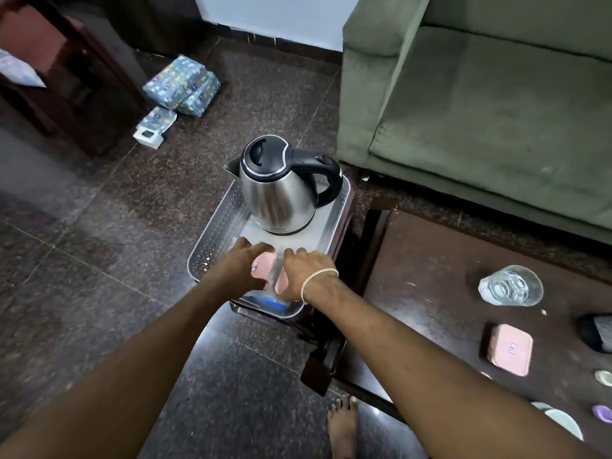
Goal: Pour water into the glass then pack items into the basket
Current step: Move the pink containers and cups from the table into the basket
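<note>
A perforated metal basket [212, 233] rests on a small dark stool. At its far end stands a steel kettle [278, 193] with a black lid and handle. My left hand [243, 265] and my right hand [306, 271] meet at the basket's near end, both gripping a pink box [265, 261] from its two sides, low inside the basket. Something blue [276, 305] shows beneath the box. A clear glass [510, 286] holding water stands on the dark table [430, 293] to the right, with a second pink box [510, 349] nearer to me.
A green sofa [496, 111] fills the back right. Blue patterned packets [182, 84] and a small white box [149, 135] lie on the floor at back left, beside dark wooden furniture. A dark object [596, 332] and small dishes sit at the table's right edge. My bare foot [342, 425] is below.
</note>
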Available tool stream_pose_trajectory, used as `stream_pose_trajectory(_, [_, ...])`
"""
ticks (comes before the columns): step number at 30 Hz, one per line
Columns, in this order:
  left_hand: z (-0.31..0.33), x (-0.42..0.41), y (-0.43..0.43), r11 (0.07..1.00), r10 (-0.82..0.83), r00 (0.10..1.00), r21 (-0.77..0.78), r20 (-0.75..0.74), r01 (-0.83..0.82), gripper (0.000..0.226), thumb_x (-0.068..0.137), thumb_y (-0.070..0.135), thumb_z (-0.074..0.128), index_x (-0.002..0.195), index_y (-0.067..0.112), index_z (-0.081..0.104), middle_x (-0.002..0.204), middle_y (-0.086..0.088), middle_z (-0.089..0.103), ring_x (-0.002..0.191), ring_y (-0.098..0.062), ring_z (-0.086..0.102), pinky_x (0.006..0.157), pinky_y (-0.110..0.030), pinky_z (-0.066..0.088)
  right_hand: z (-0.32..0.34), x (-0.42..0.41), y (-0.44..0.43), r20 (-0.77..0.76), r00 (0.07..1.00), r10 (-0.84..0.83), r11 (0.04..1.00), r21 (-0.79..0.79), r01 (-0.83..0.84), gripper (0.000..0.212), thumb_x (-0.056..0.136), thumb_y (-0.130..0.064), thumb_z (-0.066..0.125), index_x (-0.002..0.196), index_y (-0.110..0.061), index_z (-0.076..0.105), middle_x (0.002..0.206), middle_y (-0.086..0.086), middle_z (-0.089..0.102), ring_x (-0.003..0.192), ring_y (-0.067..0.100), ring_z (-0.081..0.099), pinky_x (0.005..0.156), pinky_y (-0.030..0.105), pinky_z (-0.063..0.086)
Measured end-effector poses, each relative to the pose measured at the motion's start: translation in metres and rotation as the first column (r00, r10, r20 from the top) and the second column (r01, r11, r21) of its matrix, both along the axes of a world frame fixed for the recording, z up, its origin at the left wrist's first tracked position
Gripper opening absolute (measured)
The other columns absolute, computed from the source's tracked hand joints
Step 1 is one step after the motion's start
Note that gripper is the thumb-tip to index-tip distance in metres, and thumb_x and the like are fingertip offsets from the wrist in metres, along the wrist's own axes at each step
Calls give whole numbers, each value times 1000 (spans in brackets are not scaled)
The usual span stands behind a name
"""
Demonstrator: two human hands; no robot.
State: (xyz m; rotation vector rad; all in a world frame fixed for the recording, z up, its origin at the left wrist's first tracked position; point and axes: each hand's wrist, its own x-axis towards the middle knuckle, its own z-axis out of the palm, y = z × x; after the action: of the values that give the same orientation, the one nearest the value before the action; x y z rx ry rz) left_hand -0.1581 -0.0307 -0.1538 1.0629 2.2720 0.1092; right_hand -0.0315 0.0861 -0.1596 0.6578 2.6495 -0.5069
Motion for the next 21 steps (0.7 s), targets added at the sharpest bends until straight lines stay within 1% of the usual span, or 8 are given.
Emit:
stream_pose_trajectory(2, [0,3,0,1000,-13,1000,-18,-23,13,86,73,30,90,149,34,50,133,-14,51,116,-36,63,98,-37,48,2,1,2,-9,1000,0,1000,-24,0,63,80,-45,70,127,-9,50,121,14,63,112,35,65,88,39,51])
stream_pose_trajectory(4, [6,7,3,999,-18,999,-41,-47,16,90,75,34,88,153,37,45,144,-17,46,125,-39,59,105,-41,47,8,8,5,-40,999,-4,998,-66,1,71,81,-46,73,135,-9,45,126,15,59,113,38,63,90,42,51])
stream_pose_trajectory(7, [18,20,9,998,-41,988,-59,-150,33,94,78,44,83,158,37,35,157,-20,35,140,-45,41,117,-51,38,22,31,13,-158,985,-71,990,-130,51,77,84,-35,71,148,-13,34,134,11,48,109,44,63,91,46,51])
stream_pose_trajectory(9, [29,39,15,999,-19,979,44,-204,28,90,79,46,80,157,34,36,158,-15,33,140,-46,35,114,-56,39,30,60,23,-264,953,-151,982,-148,115,74,87,-36,66,151,-18,33,135,8,44,103,45,65,87,48,53])
stream_pose_trajectory(11, [40,67,22,980,3,968,194,-251,47,80,80,46,75,152,32,41,153,-12,37,134,-44,37,103,-62,46,35,97,37,-328,918,-225,970,-162,180,68,89,-40,63,149,-23,36,133,5,43,99,43,65,83,50,55])
stream_pose_trajectory(14, [50,116,44,918,-35,950,365,-312,153,73,79,47,66,147,27,47,145,-9,44,127,-40,41,98,-59,48,35,165,65,-308,889,-339,937,-191,291,57,93,-42,61,145,-27,43,133,0,44,105,36,64,85,47,54])
stream_pose_trajectory(17, [48,166,74,866,-143,952,431,-272,253,74,81,51,64,148,23,48,143,-7,47,125,-35,45,104,-52,47,31,237,95,-279,862,-423,906,-147,397,47,93,-42,63,136,-26,54,126,-1,50,105,28,64,83,43,54])
stream_pose_trajectory(21, [27,238,112,854,-327,941,399,-85,333,76,86,56,64,151,27,40,144,0,42,129,-27,43,105,-46,46,18,327,132,-205,816,-540,842,-138,522,42,90,-36,69,129,-21,63,120,0,56,102,23,65,86,36,53])
